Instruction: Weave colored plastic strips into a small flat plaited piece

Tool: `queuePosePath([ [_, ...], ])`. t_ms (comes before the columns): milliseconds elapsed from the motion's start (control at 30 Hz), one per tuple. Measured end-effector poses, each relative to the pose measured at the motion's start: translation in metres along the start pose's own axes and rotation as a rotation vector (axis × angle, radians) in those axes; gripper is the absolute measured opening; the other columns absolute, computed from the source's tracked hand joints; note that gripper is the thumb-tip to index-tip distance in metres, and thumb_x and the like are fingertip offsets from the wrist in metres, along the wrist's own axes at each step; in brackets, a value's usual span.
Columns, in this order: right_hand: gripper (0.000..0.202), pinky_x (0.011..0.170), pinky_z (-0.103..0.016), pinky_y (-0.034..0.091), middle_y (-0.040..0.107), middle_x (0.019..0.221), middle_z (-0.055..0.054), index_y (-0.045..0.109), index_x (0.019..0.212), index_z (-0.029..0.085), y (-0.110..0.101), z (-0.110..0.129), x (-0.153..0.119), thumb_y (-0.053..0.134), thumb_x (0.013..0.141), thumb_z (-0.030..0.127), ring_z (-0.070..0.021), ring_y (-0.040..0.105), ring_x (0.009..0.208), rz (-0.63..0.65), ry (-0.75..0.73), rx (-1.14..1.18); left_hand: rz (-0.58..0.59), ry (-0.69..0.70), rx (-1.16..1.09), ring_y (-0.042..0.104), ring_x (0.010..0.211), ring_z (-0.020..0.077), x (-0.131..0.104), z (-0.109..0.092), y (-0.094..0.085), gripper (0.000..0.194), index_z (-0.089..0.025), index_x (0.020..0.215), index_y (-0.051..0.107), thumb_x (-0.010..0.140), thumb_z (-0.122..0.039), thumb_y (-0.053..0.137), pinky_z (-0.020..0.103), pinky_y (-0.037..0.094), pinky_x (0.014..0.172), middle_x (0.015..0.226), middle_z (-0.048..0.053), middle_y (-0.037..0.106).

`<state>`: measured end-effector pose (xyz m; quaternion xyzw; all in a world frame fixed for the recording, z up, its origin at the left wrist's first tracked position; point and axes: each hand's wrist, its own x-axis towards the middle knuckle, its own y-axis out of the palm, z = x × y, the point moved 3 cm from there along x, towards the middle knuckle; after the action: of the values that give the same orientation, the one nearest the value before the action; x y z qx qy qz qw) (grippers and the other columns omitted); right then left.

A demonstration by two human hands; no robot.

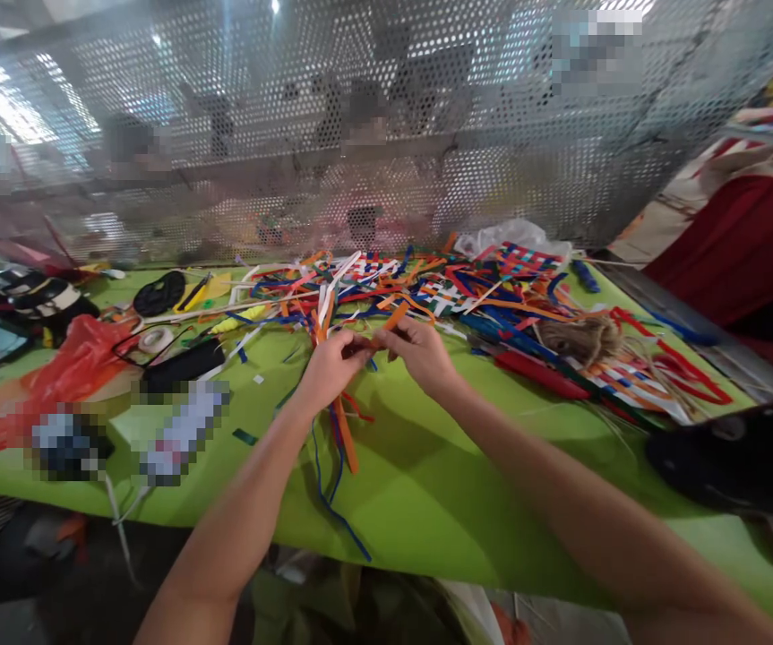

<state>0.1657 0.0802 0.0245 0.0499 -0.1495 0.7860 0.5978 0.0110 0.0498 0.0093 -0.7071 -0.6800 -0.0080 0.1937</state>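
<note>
Over the middle of the green table, my two hands nearly meet with their fingertips pinched. My right hand [423,358] is closed on a flat orange strip [396,315], whose end sticks up past its fingers. The fingers of my left hand [332,367] are closed at the lower part of this strip; their exact grip is partly hidden. Behind and below my left hand run white strips [327,305], a hanging orange strip [346,439] and thin blue strips [342,520]. How these join at the hand cannot be seen.
A tangled heap of coloured strips [373,291] with woven checked pieces [445,297] lies behind my hands. To the right are a twine bundle [580,336] and a red-handled tool [540,374]. Leftward lie a red plastic bag [77,367], glasses and a tape roll [156,339]. A perforated metal screen [279,179] stands behind.
</note>
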Motion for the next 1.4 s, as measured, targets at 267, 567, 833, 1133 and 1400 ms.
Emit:
queuePosePath([
  [267,0.035,0.052,-0.027,0.034,0.052,0.056,0.003,0.058,0.060,0.020,-0.002,-0.006,-0.007,0.074,0.071,0.048,-0.0098,0.042,0.052,0.049,0.150,0.284,0.048,0.059,-0.096,0.064,0.077,0.0151,-0.009,-0.011,0.011,0.011,-0.017,0.085,0.068,0.083,-0.027,0.071,0.027,0.051,0.074,0.080,0.002,0.070],
  [567,0.037,0.052,-0.027,0.034,0.049,0.054,0.003,0.055,0.057,0.021,-0.003,-0.006,-0.009,0.073,0.072,0.050,-0.0106,0.040,0.052,-0.002,0.135,0.217,0.100,0.023,-0.050,0.062,0.075,0.0153,-0.009,-0.014,0.011,0.015,-0.017,0.083,0.066,0.083,-0.032,0.070,0.027,0.050,0.073,0.078,0.003,0.068],
  [833,0.040,0.052,-0.028,0.032,0.047,0.052,0.004,0.051,0.054,0.021,-0.008,-0.009,-0.007,0.072,0.071,0.052,-0.0102,0.039,0.051,-0.078,0.124,0.162,0.189,0.055,0.003,0.059,0.075,0.0145,-0.015,-0.012,0.017,0.010,-0.018,0.086,0.064,0.088,-0.027,0.065,0.025,0.047,0.071,0.079,0.001,0.066],
  [1133,0.037,0.051,-0.028,0.032,0.047,0.053,0.003,0.051,0.055,0.022,-0.019,-0.021,0.003,0.070,0.070,0.050,-0.0105,0.038,0.051,-0.146,0.114,0.120,0.241,0.030,0.019,0.058,0.073,0.0139,-0.017,-0.016,0.020,0.010,-0.018,0.083,0.063,0.086,-0.027,0.064,0.025,0.045,0.069,0.078,0.001,0.065],
  [1400,0.042,0.051,-0.028,0.034,0.057,0.062,0.000,0.055,0.065,0.022,-0.027,-0.022,0.003,0.070,0.074,0.061,-0.0107,0.040,0.052,-0.229,0.151,0.194,0.217,-0.077,0.005,0.052,0.066,0.0122,-0.014,-0.014,0.012,0.020,-0.019,0.077,0.059,0.082,-0.037,0.067,0.025,0.043,0.064,0.071,-0.002,0.058],
])
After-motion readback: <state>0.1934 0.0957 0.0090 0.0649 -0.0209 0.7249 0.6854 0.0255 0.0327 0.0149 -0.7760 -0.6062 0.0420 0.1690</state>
